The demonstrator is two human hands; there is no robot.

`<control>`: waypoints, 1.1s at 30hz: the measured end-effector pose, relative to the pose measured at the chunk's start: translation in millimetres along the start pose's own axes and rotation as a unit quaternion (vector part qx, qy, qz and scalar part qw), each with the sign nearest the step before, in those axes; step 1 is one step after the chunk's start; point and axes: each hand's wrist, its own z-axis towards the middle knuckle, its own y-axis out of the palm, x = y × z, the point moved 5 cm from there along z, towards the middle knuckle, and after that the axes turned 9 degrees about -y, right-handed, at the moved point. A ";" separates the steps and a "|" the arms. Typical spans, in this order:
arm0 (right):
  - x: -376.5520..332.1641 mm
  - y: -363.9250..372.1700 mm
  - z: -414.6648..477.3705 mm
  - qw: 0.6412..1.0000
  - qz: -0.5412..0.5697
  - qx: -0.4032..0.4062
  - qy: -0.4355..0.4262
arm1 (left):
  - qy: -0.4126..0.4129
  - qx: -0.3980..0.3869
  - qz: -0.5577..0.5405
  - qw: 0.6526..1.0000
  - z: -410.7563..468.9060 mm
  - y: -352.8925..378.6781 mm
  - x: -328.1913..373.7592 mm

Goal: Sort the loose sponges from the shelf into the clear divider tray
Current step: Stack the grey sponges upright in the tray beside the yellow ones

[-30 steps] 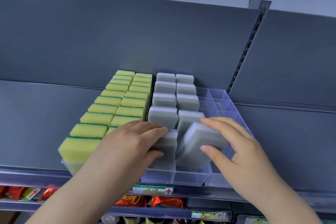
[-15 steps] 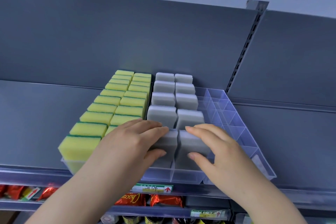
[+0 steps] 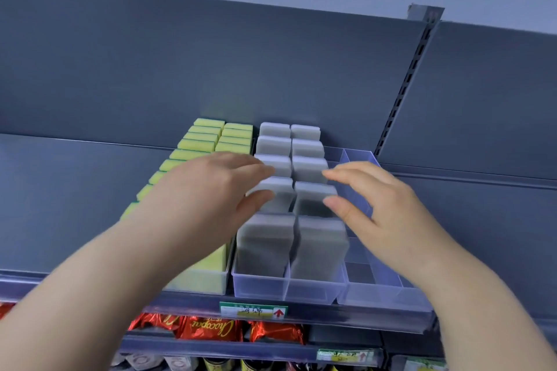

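Grey sponges (image 3: 319, 244) filed upright in the clear tray (image 3: 313, 292) on the shelf (image 3: 60, 205).
Yellow sponges (image 3: 208, 141) in two rows at left. Left hand (image 3: 211, 190) over the tray, fingers loosely spread, holding nothing, tips at the grey rows. Right hand (image 3: 376, 208) opposite, fingers likewise spread, nothing held.

Dark grey metal shelf (image 3: 75, 205), seen from the front and slightly above, backed by an upright panel (image 3: 211, 69) of the same colour. A clear divider tray (image 3: 313, 289) rests directly on it, reaching from the front lip (image 3: 187, 303) back to the panel. Its left rows hold yellow sponges (image 3: 208, 135) standing on edge, and the rows just beside them hold grey sponges (image 3: 289, 141). A price label (image 3: 253, 310) sits on the lip.
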 end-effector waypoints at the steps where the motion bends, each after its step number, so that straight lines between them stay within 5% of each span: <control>1: 1.7 -1.5 6.6 1.000 0.004 -0.006 0.003 | 0.004 -0.005 0.009 1.000 5.6 -0.5 -1.7; 19: 2.9 -61.1 -64.3 0.997 -0.064 0.023 0.023 | 0.082 0.031 -0.038 0.995 8.1 6.7 114.1; 25: 59.2 -129.6 -202.8 0.985 -0.102 0.017 0.142 | 0.137 0.016 -0.111 0.984 -13.4 51.8 258.0; 33: 152.3 -147.7 -431.1 0.932 -0.099 -0.038 0.346 | 0.198 -0.130 -0.130 0.963 -82.0 165.7 442.8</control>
